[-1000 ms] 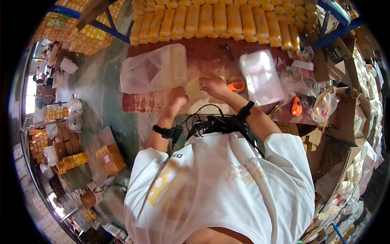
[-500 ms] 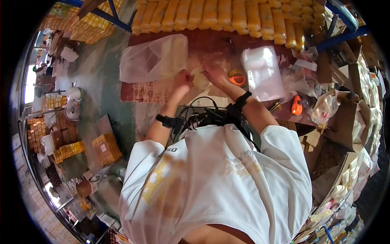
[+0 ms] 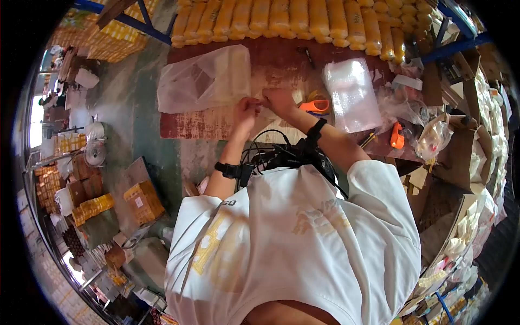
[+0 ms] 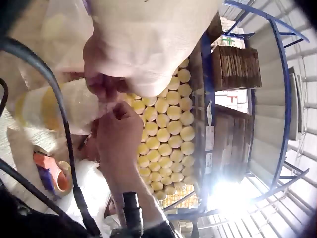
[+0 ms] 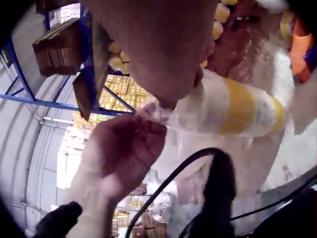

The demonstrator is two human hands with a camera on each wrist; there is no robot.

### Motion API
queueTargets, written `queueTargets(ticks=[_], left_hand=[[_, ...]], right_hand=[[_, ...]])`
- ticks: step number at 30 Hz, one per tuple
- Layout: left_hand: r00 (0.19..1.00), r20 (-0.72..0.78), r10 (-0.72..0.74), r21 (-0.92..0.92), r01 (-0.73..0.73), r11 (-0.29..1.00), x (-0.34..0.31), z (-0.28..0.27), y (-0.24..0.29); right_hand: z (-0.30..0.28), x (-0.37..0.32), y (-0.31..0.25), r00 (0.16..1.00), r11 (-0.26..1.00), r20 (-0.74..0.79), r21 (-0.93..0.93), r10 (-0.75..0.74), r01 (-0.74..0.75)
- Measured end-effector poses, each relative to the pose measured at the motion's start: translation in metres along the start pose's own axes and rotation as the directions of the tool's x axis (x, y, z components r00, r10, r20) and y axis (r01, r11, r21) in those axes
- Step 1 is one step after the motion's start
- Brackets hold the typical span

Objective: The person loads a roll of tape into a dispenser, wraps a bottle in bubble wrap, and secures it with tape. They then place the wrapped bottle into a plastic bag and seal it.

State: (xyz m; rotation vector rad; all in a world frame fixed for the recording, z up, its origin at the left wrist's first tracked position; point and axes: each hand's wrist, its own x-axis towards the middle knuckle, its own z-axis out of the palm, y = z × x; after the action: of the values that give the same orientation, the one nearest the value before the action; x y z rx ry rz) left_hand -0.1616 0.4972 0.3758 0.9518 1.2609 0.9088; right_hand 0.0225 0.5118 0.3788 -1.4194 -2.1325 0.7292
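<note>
A wrapped roll with white and yellow bands (image 5: pixel 240 106) in clear film lies lengthwise below the hands. Both hands meet at its gathered film end (image 5: pixel 161 114). With curled fingers, the left hand (image 3: pixel 247 112) pinches the film; it also shows at the lower left of the right wrist view (image 5: pixel 121 153). The right hand (image 3: pixel 279 102) grips the same end from the other side, its thumb and fingers close against the left fingers in the left wrist view (image 4: pixel 119 131). The roll is also seen in the left wrist view (image 4: pixel 62 106), while the head view shows it poorly.
On the red table (image 3: pixel 179 125) lie a large translucent bag (image 3: pixel 203 81) at left and a stack of clear bags (image 3: pixel 352 97) at right. An orange tool (image 3: pixel 315 105) sits beside the right hand, another (image 3: pixel 397 136) farther right. Yellow rolls (image 3: pixel 279 19) line the back.
Both hands have come together at the roll's end, the left moving right and its fingers curling upward. The pale roll between them shows less in the head view.
</note>
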Motion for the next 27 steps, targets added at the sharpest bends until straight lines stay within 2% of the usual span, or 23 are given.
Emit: queueTargets(ticks=[3, 6, 7, 10, 11, 12, 15, 18, 21, 23, 26, 27], left_hand=[[0.996, -0.059, -0.064, 0.007, 0.065, 0.998, -0.004, -0.001, 0.008], [0.997, -0.056, -0.051, 0.146, 0.058, 0.988, 0.008, -0.01, 0.003], [0.997, -0.045, -0.057, 0.219, 0.065, 0.974, 0.009, -0.006, 0.009], [0.997, -0.015, -0.071, 0.484, 0.069, 0.872, 0.016, 0.003, 0.019], [0.998, -0.005, -0.069, 0.593, 0.058, 0.803, 0.026, 0.004, 0.014], [0.998, 0.004, -0.067, 0.69, 0.046, 0.722, 0.035, 0.007, 0.011], [0.981, 0.035, -0.193, 0.736, 0.105, 0.669, 0.051, 0.007, 0.0], [0.92, 0.282, -0.272, 0.544, 0.08, 0.835, 0.044, 0.006, 0.023], [0.867, 0.391, -0.309, 0.307, 0.193, 0.932, 0.028, -0.001, 0.067], [0.904, 0.329, -0.273, 0.363, 0.146, 0.92, 0.041, -0.03, 0.038], [0.956, 0.169, -0.24, 0.432, 0.147, 0.89, 0.036, -0.029, 0.0], [0.967, 0.095, -0.237, 0.45, 0.171, 0.877, 0.023, -0.024, -0.013]], right_hand=[[0.024, 0.0, 0.014, 0.99, 0.983, 0.047, 0.137, -0.131, 0.124], [0.009, -0.007, 0.001, 0.969, 0.963, 0.122, 0.188, -0.217, 0.192], [0.005, -0.009, -0.002, 0.961, 0.935, 0.111, 0.281, -0.254, 0.215], [0.016, -0.009, -0.007, 0.986, 0.959, 0.045, 0.243, -0.162, 0.146], [0.016, -0.01, -0.011, 0.995, 0.936, 0.095, 0.351, -0.014, -0.02], [0.014, -0.007, -0.011, 0.997, 0.939, 0.078, 0.344, -0.003, -0.024], [0.012, -0.007, -0.007, 0.999, 0.95, 0.042, 0.313, -0.009, -0.005], [0.005, -0.003, 0.004, 0.997, 0.966, 0.006, 0.248, -0.08, 0.076], [0.006, -0.001, 0.021, 0.993, 0.969, 0.059, 0.231, -0.1, 0.084], [0.005, 0.003, 0.03, 0.985, 0.966, 0.165, 0.26, -0.041, -0.004], [0.009, 0.004, 0.028, 0.999, 0.932, 0.049, 0.361, 0.011, -0.028], [0.012, 0.003, 0.024, 0.993, 0.92, 0.028, 0.374, 0.117, -0.119]])
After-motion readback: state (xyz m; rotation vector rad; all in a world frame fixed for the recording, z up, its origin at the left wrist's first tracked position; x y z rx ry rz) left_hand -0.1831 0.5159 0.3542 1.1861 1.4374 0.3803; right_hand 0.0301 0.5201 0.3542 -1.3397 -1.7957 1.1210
